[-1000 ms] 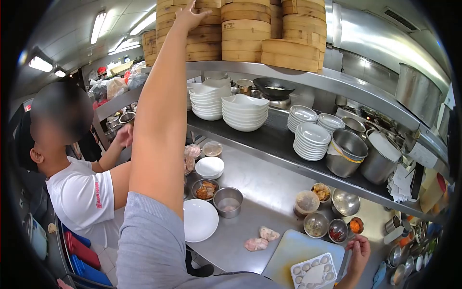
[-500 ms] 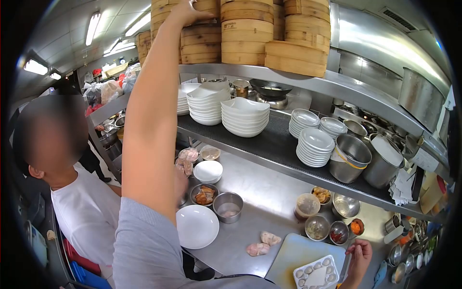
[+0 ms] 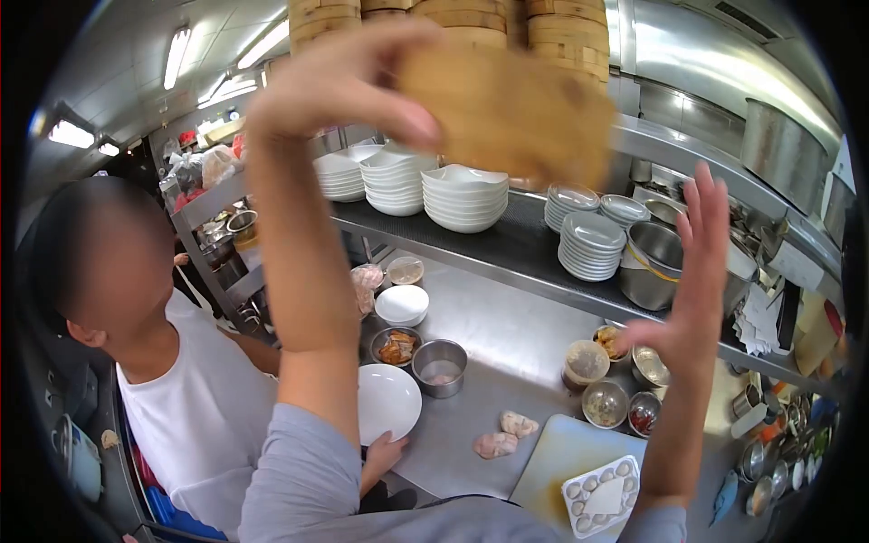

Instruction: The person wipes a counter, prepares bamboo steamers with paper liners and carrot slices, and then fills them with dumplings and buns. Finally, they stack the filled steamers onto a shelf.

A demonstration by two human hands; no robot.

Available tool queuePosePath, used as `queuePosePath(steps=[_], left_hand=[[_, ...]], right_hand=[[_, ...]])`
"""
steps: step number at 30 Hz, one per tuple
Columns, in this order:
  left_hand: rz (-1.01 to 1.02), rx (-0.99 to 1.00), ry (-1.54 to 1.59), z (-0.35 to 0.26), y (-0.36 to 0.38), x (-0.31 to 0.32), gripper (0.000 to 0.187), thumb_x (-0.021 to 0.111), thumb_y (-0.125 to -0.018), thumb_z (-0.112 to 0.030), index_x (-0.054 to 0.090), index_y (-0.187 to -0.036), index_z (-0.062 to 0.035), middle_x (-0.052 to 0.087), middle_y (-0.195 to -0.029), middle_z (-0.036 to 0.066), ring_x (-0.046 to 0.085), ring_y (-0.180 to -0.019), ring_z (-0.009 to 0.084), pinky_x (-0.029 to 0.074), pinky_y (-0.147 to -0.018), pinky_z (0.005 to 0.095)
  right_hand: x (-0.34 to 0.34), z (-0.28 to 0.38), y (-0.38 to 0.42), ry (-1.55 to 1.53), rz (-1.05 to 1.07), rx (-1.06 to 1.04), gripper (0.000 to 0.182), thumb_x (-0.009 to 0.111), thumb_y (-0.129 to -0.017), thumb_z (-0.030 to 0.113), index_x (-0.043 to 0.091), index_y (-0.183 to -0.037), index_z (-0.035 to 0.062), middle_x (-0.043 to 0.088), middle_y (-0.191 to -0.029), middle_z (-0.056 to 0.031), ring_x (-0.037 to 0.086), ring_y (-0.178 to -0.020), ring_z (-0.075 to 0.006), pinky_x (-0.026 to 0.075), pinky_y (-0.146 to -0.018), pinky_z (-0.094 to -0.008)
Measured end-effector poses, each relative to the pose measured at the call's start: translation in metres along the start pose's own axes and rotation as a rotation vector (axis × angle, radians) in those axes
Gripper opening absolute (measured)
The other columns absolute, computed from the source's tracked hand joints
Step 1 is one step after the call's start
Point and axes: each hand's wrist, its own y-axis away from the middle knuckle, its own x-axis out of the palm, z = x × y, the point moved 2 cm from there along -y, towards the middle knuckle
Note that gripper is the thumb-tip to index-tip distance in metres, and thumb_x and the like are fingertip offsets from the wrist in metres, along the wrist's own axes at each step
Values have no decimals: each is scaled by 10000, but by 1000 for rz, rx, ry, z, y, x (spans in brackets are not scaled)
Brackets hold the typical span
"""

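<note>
My left hand (image 3: pixel 348 86) is raised in front of the upper shelf and grips the left end of a bamboo steamer (image 3: pixel 516 113), blurred by motion. My right hand (image 3: pixel 688 271) is lifted on the right, fingers stretched and thumb apart, touching nothing I can see. Below it, a white tray with round, pale items in its cups (image 3: pixel 601 497) rests on a cutting board (image 3: pixel 552 452). Two pieces of raw meat (image 3: pixel 505 435) lie on the steel counter left of the board.
Stacked bamboo steamers (image 3: pixel 568 36) stand on the upper shelf; white bowls (image 3: pixel 464 197) and small plates (image 3: pixel 591 246) fill the lower one. At left, a co-worker (image 3: pixel 199 398) in white touches a large white plate (image 3: pixel 389 403). Bowls of ingredients (image 3: pixel 605 404) sit at right.
My left hand has brought a bamboo steamer off the shelf, towards me and down. My right hand has risen from beside the cutting board and opened. The co-worker's hand now touches the plate.
</note>
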Motion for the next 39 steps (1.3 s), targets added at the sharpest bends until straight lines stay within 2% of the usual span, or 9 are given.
queuePosePath(steps=[3, 6, 10, 15, 20, 23, 29, 34, 39], left_hand=[[449, 206, 25, 6, -40, 71, 771, 915, -654, -468, 595, -1194, -21, 636, -1191, 125, 590, -1131, 215, 485, -937, 327], [365, 162, 435, 17, -42, 77, 716, 893, -686, -472, 608, -1175, -34, 632, -1210, 149, 591, -1184, 264, 492, -991, 375], [-635, 234, -76, 86, -49, -55, 466, 701, -920, -339, 600, -1259, -36, 619, -1294, 135, 627, -1146, 218, 533, -927, 346], [-744, -411, -371, 254, -77, -151, 834, 816, -731, -518, 563, -1340, -7, 634, -1296, 181, 598, -1199, 285, 463, -1018, 385], [-752, -419, -588, 229, -77, -146, 897, 856, -673, -550, 567, -1305, 18, 634, -1257, 204, 602, -1175, 292, 470, -997, 390], [-837, -305, -492, 209, -71, -146, 747, 876, -702, -483, 611, -1190, 16, 679, -1110, 147, 638, -1038, 239, 504, -895, 350], [-961, 53, -1111, 169, -30, -138, 651, 868, -685, -491, 662, -1088, -23, 638, -1099, 138, 606, -1070, 316, 494, -929, 414], [-970, -85, -773, 57, 54, -32, 605, 822, -758, -413, 643, -1200, -40, 586, -1255, 148, 567, -1159, 280, 471, -953, 386], [-843, -69, -40, -4, 123, 135, 359, 710, -901, -201, 619, -1222, -68, 507, -1388, 255, 520, -1269, 365, 451, -1025, 442]], right_hand=[[11, -6, 1, -130, 143, 5, 1308, 958, -442, 516, 340, -1479, 13, 475, -1453, -160, 529, -1280, -293, 415, -1056, -398], [-11, -11, 37, -104, 226, 120, 1066, 979, -438, 431, 505, -1298, 15, 602, -1213, -123, 613, -1092, -266, 482, -940, -360], [-66, -4, 102, 33, 445, 278, 914, 974, -426, 428, 568, -1142, 31, 624, -1014, -109, 619, -893, -275, 500, -817, -346], [-107, 0, 216, 75, 453, 625, 929, 971, -434, 430, 566, -1162, 20, 627, -987, -100, 632, -900, -248, 501, -827, -341], [-120, 22, 259, -153, 227, 1076, 1040, 974, -419, 488, 529, -1218, -6, 603, -1088, -71, 590, -1021, -180, 469, -898, -311], [-136, 22, 285, -144, 184, 1104, 1066, 983, -434, 460, 488, -1254, -8, 597, -1134, -83, 589, -1066, -192, 469, -929, -325], [-150, 20, 295, -139, 140, 1089, 1126, 1001, -404, 479, 467, -1272, 1, 581, -1190, -75, 579, -1102, -183, 465, -951, -317], [-178, 54, 277, 82, 195, 1232, 882, 985, -485, 426, 556, -1147, 31, 601, -1033, -16, 569, -986, -144, 474, -896, -315], [-243, 62, 326, 310, 214, 1356, 469, 855, -743, 234, 582, -1051, 11, 601, -896, -58, 574, -856, -153, 489, -764, -328]])
